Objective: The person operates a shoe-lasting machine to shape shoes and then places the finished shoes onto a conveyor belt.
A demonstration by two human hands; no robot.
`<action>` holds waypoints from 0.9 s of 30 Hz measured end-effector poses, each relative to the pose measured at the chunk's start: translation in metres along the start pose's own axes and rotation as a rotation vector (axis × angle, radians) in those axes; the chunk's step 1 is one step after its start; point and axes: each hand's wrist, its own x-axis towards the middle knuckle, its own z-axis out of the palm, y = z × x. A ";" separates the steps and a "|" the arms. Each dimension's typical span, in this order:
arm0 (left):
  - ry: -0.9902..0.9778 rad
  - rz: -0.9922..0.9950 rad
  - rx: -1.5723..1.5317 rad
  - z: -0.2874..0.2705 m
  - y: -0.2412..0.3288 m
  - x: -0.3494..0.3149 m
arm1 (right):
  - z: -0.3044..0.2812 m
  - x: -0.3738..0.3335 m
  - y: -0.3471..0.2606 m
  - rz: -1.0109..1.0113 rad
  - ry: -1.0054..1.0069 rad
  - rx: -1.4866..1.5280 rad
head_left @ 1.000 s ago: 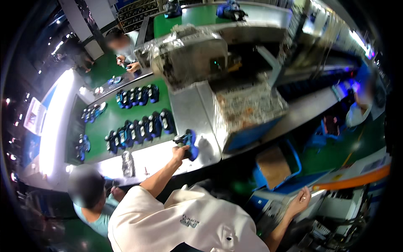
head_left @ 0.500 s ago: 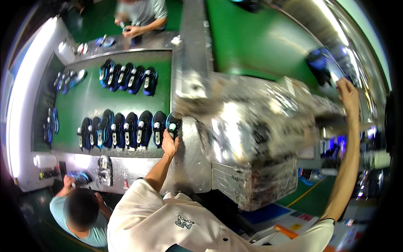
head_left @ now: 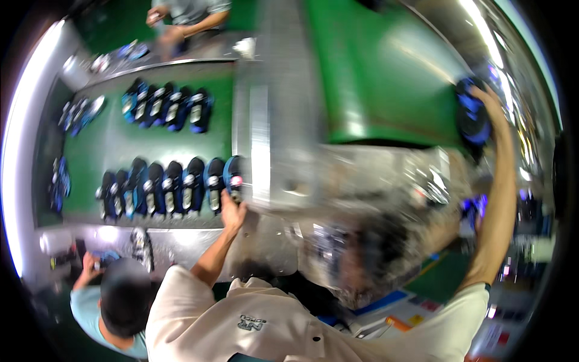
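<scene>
My left hand (head_left: 231,212) is closed on the near end of a black shoe with blue edging (head_left: 234,176), the rightmost in the near row on the green conveyor belt (head_left: 169,137). My right arm stretches far out to the right. There my right hand (head_left: 490,101) grips a black and blue shoe (head_left: 473,119) at the right edge of the other green belt (head_left: 386,78); the fingers are partly hidden and blurred. Several similar shoes (head_left: 174,187) stand left of my left hand, and another row of shoes (head_left: 176,108) lies farther back.
A metal beam (head_left: 283,78) divides the two belts. Between my arms is a blurred bulk wrapped in clear plastic (head_left: 356,241). One person (head_left: 123,295) sits at the near left handling a blue shoe; another person (head_left: 196,15) works across the belt. A white light strip curves along the left.
My right hand has moved from empty air onto the shoe at the far right. My left hand stays at the same shoe. The whole view has shifted.
</scene>
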 end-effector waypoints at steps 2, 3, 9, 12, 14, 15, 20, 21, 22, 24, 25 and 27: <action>-0.053 0.136 -0.203 0.012 -0.065 -0.009 | 0.018 -0.014 -0.028 -0.258 0.029 -0.279; -0.050 0.213 -0.064 0.007 -0.068 -0.038 | 0.017 -0.033 -0.039 -0.300 0.007 -0.386; -1.001 -0.042 -0.576 -0.079 0.220 -0.208 | -0.009 -0.216 -0.041 -0.631 0.455 -0.417; -1.524 -0.024 -0.885 -0.072 0.282 -0.259 | -0.008 -0.324 0.004 -0.641 0.483 -0.414; -1.618 0.202 -1.018 -0.053 0.319 -0.293 | 0.002 -0.395 0.039 -0.681 0.554 -0.429; -1.617 0.260 -1.050 -0.038 0.326 -0.305 | 0.008 -0.428 0.052 -0.584 0.572 -0.451; -1.681 0.412 -0.805 0.022 0.331 -0.390 | 0.043 -0.559 0.112 0.033 0.818 -0.677; -1.769 0.249 -0.801 0.025 0.326 -0.418 | 0.042 -0.593 0.131 0.138 0.864 -0.682; -1.844 0.083 -0.786 0.028 0.323 -0.443 | 0.041 -0.625 0.147 0.237 0.911 -0.685; -1.980 0.042 -0.727 0.039 0.310 -0.472 | 0.034 -0.695 0.157 0.304 1.052 -0.458; -2.037 -0.026 -0.664 0.040 0.305 -0.494 | 0.043 -0.737 0.181 0.234 1.233 -0.312; -2.145 -0.135 -0.516 0.042 0.283 -0.539 | 0.087 -0.809 0.221 0.222 1.449 0.308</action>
